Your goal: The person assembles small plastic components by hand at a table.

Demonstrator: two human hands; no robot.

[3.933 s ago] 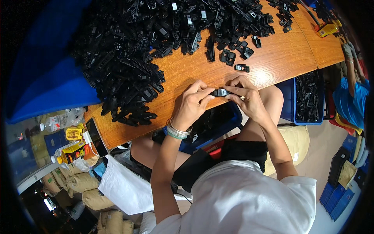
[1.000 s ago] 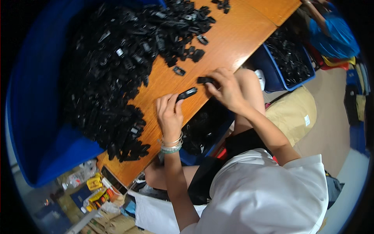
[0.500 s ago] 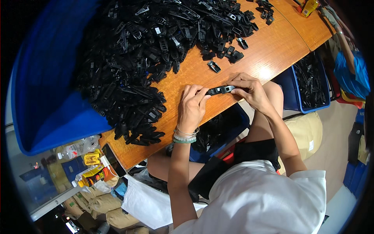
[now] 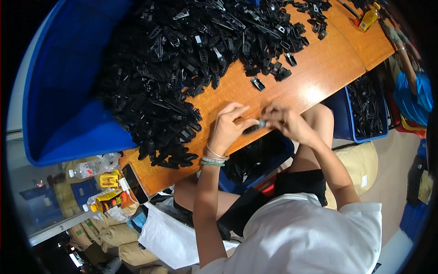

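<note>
My left hand (image 4: 229,124), with bracelets at its wrist, is over the table's near edge, its thumb and forefinger spread apart. Opposite it, my right hand (image 4: 288,124) is smeared by motion, its fingertips close to the left thumb. Between the two hands shows a blurred dark piece with a pale grey-blue end (image 4: 261,123); whether either hand grips it I cannot make out. Beyond the hands, a single black plastic buckle part (image 4: 258,83) lies on the wooden table (image 4: 210,102). A big heap of black plastic buckle parts (image 4: 169,77) spreads to the left and far side.
A large blue tub (image 4: 68,109) lies tipped at the left. Under the table edge stands a blue bin of black parts (image 4: 248,160); another blue bin (image 4: 365,107) is at right. A phone (image 4: 133,182) and bottles (image 4: 107,201) are at lower left. A co-worker's blue sleeve (image 4: 413,93) shows at right.
Half a second ago both hands pinched a black buckle piece with a silver end. Now my left fingers have spread, the right hand is in quick motion, and the piece is blurred. The view has shifted slightly.
</note>
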